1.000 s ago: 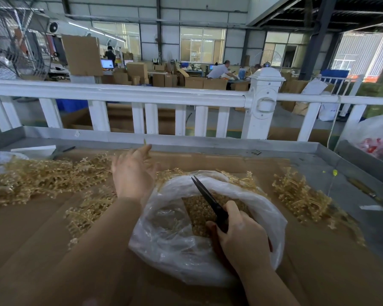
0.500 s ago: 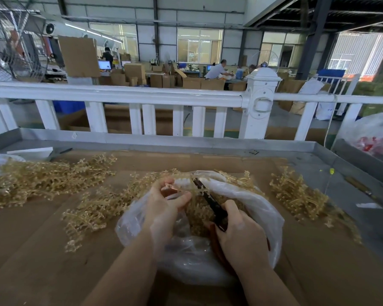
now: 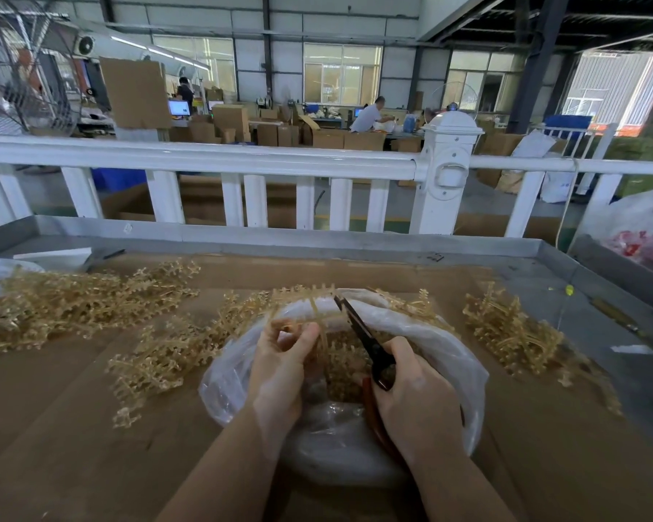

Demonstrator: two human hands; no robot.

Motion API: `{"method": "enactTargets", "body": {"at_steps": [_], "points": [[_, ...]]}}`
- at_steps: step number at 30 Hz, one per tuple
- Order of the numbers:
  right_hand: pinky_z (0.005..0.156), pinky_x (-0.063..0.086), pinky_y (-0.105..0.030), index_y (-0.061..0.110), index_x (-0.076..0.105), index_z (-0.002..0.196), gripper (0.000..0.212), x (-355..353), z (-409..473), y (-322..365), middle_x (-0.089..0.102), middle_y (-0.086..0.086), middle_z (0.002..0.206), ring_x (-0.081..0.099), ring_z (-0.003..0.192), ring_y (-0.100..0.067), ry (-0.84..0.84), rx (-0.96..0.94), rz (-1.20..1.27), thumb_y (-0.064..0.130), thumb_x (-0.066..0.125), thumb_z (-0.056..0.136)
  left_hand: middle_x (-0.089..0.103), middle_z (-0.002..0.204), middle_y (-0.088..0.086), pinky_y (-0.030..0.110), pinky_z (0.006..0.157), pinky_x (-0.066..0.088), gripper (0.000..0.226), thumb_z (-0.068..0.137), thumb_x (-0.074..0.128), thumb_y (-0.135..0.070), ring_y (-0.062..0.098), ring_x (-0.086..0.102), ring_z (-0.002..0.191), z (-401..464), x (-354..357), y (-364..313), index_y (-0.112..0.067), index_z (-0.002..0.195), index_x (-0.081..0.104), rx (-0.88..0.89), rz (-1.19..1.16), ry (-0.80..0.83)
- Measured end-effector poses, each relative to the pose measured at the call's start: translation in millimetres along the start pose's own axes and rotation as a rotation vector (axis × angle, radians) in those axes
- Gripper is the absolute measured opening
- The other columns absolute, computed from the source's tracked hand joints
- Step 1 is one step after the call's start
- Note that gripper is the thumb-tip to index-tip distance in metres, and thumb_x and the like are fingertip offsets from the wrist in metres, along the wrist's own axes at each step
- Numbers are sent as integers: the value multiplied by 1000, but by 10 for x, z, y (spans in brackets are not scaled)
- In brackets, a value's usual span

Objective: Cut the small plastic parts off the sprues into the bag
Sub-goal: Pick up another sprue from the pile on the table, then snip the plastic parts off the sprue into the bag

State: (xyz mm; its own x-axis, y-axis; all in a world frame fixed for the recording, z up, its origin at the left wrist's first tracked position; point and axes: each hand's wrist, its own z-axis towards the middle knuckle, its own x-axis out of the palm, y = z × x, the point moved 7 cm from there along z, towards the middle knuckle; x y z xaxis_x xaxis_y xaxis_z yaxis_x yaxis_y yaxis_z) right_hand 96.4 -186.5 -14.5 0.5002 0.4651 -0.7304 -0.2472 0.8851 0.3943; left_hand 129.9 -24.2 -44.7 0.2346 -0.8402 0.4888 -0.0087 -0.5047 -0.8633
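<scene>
A clear plastic bag (image 3: 445, 344) lies open on the brown cardboard, with small amber cut parts (image 3: 345, 371) heaped inside. My left hand (image 3: 279, 367) pinches an amber sprue (image 3: 310, 303) and holds it over the bag's mouth. My right hand (image 3: 415, 401) grips dark scissors with red handles (image 3: 362, 337). Their blade tips sit at the sprue's right end, above the bag.
Piles of amber sprues lie at the left (image 3: 72, 303), in front of the bag (image 3: 174, 352) and at the right (image 3: 513, 333). A metal tray rim (image 3: 317, 239) and a white railing (image 3: 242, 160) stand behind. Another filled bag (image 3: 638, 235) sits far right.
My left hand reached to the sprue pile behind the bag, took a sprue and brought it over the bag's mouth. The scissors' tips have come up to the sprue's end.
</scene>
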Motion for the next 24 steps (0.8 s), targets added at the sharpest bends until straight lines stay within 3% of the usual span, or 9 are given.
{"method": "enactTargets", "body": {"at_steps": [3, 8, 10, 12, 13, 16, 20, 22, 24], "points": [[62, 55, -35, 13, 61, 99, 32, -11, -4, 0, 67, -1, 78, 66, 76, -21, -15, 2, 4, 25, 78, 74, 72, 78, 5, 25, 54, 56, 19, 88, 59, 0, 15, 71, 67, 18, -34, -18, -16, 94, 52, 17, -168, -5], [57, 54, -33, 12, 63, 96, 37, -18, -11, -3, 67, -1, 75, 66, 71, -21, -44, -5, 8, 23, 83, 68, 69, 109, 17, 36, 82, 57, 43, 77, 66, -29, 28, 68, 100, 27, -39, -27, -9, 114, 55, -57, -382, 52], [55, 54, -32, 12, 63, 94, 37, -22, -15, -8, 67, 0, 73, 66, 69, -20, -57, -8, 9, 22, 85, 66, 68, 106, 15, 33, 80, 58, 34, 81, 62, -26, 26, 69, 95, 25, -24, -29, -5, 108, 59, -64, -369, 75], [54, 53, -31, 12, 63, 93, 37, -24, -17, -18, 67, 0, 71, 66, 67, -20, -66, -4, 10, 22, 85, 65, 67, 98, 15, 29, 72, 59, 10, 88, 56, -10, 22, 69, 83, 20, -1, -4, -6, 97, 60, -60, -333, 82], [54, 52, -30, 12, 63, 93, 37, -25, -17, -21, 67, 0, 71, 66, 67, -20, -69, -3, 12, 22, 85, 65, 66, 97, 15, 29, 69, 59, 9, 90, 52, -2, 21, 69, 78, 11, 8, 4, -7, 95, 58, -58, -326, 77], [54, 49, -28, 13, 62, 93, 34, -22, -13, -20, 66, 0, 70, 66, 67, -20, -71, -4, 6, 20, 84, 67, 67, 91, 16, 35, 66, 59, 37, 89, 47, 13, 23, 71, 70, -5, 14, 9, -15, 112, 50, -51, -318, 62], [55, 50, -29, 13, 63, 95, 32, -7, -9, -22, 66, 0, 72, 66, 69, -20, -66, -8, -6, 21, 81, 70, 65, 90, 15, 39, 70, 60, 67, 75, 47, 25, 29, 71, 78, 9, 64, 34, -23, 122, 50, -67, -251, 192], [57, 50, -29, 12, 63, 98, 32, 9, -10, -21, 66, 0, 73, 65, 70, -20, -56, -12, -13, 23, 78, 73, 65, 101, 18, 41, 78, 59, 66, 65, 54, 18, 31, 70, 85, 1, 121, 40, -17, 120, 56, -86, -202, 285], [56, 47, -27, 13, 63, 99, 31, 19, -10, -24, 66, 1, 72, 65, 68, -19, -55, -12, -18, 25, 77, 75, 67, 103, 15, 42, 80, 58, 49, 66, 64, -3, 29, 69, 88, -34, 173, 36, -14, 114, 60, -122, -159, 353]]}}
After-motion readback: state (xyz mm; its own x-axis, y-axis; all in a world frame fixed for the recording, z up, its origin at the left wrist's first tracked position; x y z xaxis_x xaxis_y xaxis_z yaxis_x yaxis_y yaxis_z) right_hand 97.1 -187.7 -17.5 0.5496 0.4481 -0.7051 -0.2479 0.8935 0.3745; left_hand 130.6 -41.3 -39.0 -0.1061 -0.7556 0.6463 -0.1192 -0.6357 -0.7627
